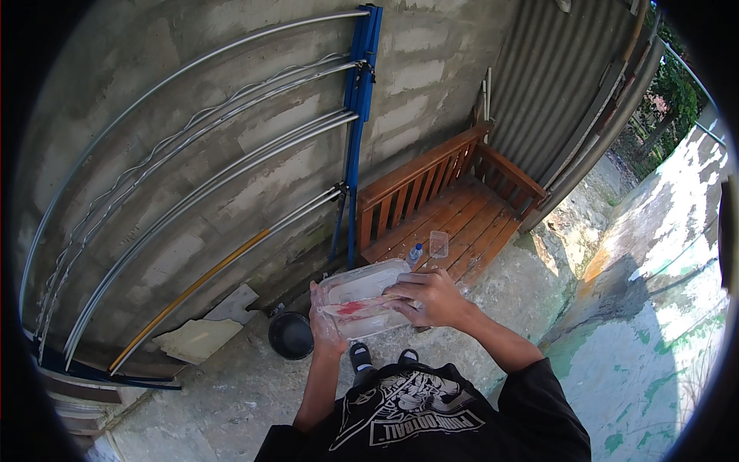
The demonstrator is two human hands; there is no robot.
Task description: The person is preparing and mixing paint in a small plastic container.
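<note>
In front of my body is a clear, whitish rectangular plastic container (362, 283), tilted. My left hand (326, 329) grips its left end, with the fingers closed round the edge. Across the container lies a pale strip with a red patch (351, 307); I cannot make out whether it is a bag or something else. My right hand (433, 297) has its fingers closed on the right end of this strip, over the container's right side. Whitish powder or paste coats the fingers of both hands.
Ahead to the right, a wooden bench (469, 208) holds a small clear tub (439, 244) and a blue-capped bottle (416, 253). A black bucket (291, 336) stands on the concrete floor at left, near broken board pieces (198, 340). Metal pipes (208, 185) run along the block wall.
</note>
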